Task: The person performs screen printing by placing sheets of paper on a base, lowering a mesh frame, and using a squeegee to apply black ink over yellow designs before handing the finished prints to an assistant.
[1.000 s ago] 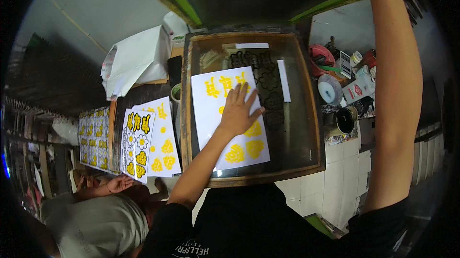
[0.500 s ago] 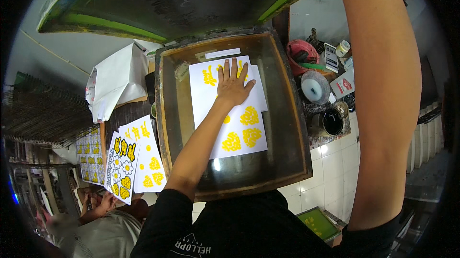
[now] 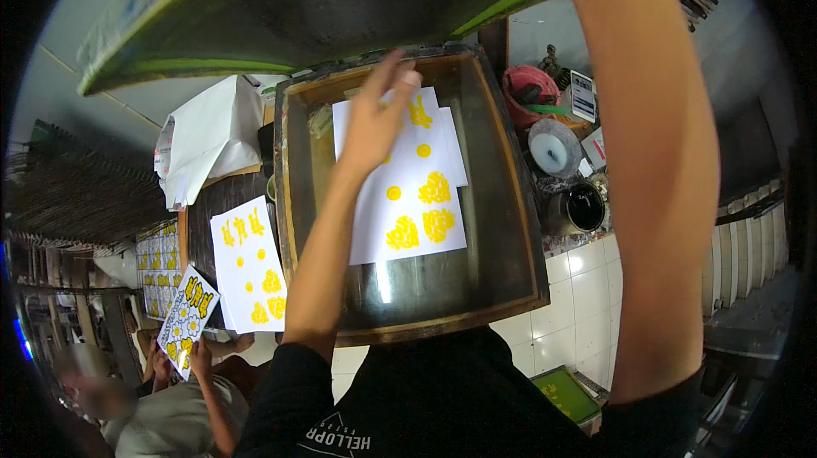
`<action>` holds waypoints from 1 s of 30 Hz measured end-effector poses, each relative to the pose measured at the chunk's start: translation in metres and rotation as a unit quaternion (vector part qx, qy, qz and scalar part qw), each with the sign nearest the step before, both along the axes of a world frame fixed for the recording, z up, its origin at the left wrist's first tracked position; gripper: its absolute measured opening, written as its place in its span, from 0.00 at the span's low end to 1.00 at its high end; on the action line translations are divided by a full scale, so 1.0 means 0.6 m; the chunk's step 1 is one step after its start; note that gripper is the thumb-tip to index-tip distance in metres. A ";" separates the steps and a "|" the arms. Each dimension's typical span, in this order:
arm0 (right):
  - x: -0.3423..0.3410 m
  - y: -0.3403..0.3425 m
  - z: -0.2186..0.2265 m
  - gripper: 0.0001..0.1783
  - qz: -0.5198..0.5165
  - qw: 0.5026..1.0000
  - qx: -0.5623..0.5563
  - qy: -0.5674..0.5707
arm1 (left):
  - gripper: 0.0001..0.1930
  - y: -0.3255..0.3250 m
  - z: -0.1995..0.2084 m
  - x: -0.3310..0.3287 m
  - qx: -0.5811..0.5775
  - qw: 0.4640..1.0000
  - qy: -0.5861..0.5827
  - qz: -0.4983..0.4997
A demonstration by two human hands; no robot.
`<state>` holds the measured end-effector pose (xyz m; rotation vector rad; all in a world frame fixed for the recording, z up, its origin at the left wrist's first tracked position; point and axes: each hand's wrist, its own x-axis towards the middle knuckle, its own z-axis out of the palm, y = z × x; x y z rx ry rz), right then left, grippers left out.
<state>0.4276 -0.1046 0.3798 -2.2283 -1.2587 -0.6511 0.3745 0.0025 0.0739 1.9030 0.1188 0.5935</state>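
A white sheet printed in yellow lies on a glass-topped, wood-framed printing table. Another white sheet shows from under its right edge. My left hand is over the sheet's upper left part, blurred, with its fingers stretched toward the far side and nothing seen in them. Above the table's far edge hangs a raised printing screen with a dark mesh and green borders. My right arm reaches up along the right side; its hand is outside the picture, so its hold cannot be seen.
At the left are printed sheets and a white paper bag. A person at the lower left holds a printed sheet. Ink pots, a white-filled tub and a red bowl stand at the right.
My left hand has come off the middle of the sheet and moved left and away. The raised screen has shifted. The other person's sheet has moved lower left.
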 end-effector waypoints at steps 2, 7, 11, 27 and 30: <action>-0.029 -0.052 0.021 0.19 0.109 0.961 -0.101 0.234 | 0.29 -0.001 0.071 -0.111 -0.109 0.986 -0.123 -0.026; -0.125 -0.112 -0.191 0.14 0.043 0.998 -0.030 0.028 | 0.27 -0.047 0.105 -0.386 -0.210 0.976 -0.057 -0.027; -0.149 -0.160 -0.363 0.19 0.085 0.986 -0.044 0.135 | 0.17 -0.114 -0.021 -0.502 -0.502 0.858 0.095 -0.050; -0.245 -0.155 -0.592 0.23 0.151 0.929 -0.259 0.215 | 0.20 -0.125 -0.204 -0.534 -0.715 0.662 0.211 0.084; -0.251 -0.149 -0.592 0.22 0.118 0.935 -0.281 0.182 | 0.19 -0.129 -0.202 -0.533 -0.695 0.674 0.230 0.097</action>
